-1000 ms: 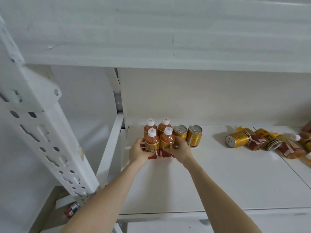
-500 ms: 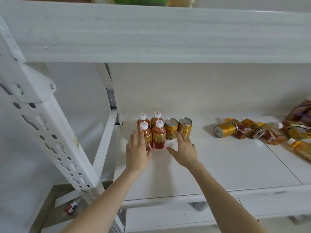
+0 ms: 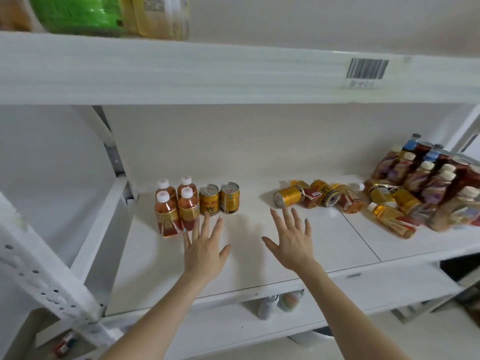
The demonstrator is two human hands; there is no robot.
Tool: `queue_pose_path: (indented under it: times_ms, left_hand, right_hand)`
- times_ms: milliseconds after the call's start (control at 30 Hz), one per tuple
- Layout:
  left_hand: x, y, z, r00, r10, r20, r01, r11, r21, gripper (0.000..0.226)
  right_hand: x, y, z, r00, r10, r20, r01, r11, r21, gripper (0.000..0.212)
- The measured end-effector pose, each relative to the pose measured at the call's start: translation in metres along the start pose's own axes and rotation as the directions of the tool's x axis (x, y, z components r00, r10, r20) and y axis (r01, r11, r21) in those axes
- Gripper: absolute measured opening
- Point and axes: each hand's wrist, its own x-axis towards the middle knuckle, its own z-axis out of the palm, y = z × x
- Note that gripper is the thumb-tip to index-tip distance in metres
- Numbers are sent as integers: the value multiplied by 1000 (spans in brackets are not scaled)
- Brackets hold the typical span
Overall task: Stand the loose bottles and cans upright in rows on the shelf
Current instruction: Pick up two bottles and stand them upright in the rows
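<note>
1. Releasing the upright bottles [image 3: 179, 206], both hands have pulled back: left hand [image 3: 205, 253] flat and spread just in front of them, right hand [image 3: 291, 245] splayed, empty, further right.
2. Head view, well right of them: loose bottles and cans [image 3: 337, 198] lie toppled on the shelf [image 3: 259, 271], likely next.

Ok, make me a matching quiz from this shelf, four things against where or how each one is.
Things:
1. front-left bottle
2. gold can nearest the right hand
3. barcode label
4. left hand

States:
A. lying on its side
B. open, fingers spread
C. standing upright
D. on the upper shelf front edge

Pairs: 1-C, 2-A, 3-D, 4-B
</note>
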Motion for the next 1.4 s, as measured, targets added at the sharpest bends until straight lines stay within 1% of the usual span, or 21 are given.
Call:
queue_pose_path:
  times_ms: [233, 367, 467, 667, 767, 933, 1033, 1200, 1400]
  left_hand:
    - [11, 89, 20, 998, -65, 21, 66, 997, -30, 72]
    - [14, 138, 29, 995, -102, 19, 102, 993, -51, 71]
    - [15, 166, 34, 995, -99, 26, 100, 994, -48, 71]
    - [37, 198, 35, 997, -36, 62, 36, 999, -2, 72]
    - [51, 210, 35, 998, 2, 55, -4, 1000, 20, 73]
    - [74, 226, 41, 999, 10, 48, -12, 999, 39, 71]
    - [87, 236, 49, 998, -16, 53, 14, 999, 49, 70]
    - [105, 253, 63, 995, -88, 44, 86, 996, 36, 71]
    - [135, 281, 82, 988, -155, 1, 155, 988, 25, 66]
  right_hand:
    - [-1, 83, -12, 999, -41, 10, 41, 999, -23, 82]
    - [-3, 125, -18, 997, -75, 29, 75, 997, -7, 77]
    - [-3, 151, -21, 997, -76, 34, 76, 997, -4, 76]
    - [7, 188, -20, 1000, -6, 11, 6, 999, 47, 76]
    - [14, 204, -19, 999, 33, -15, -32, 995, 95, 76]
    - [32, 234, -22, 995, 96, -34, -91, 988, 126, 76]
    - [47, 254, -25, 992, 122, -37, -115, 981, 157, 75]
    - [72, 283, -23, 993, 115, 14, -115, 976, 183, 72]
    - [102, 307, -20, 988, 89, 123, -118, 962, 246, 72]
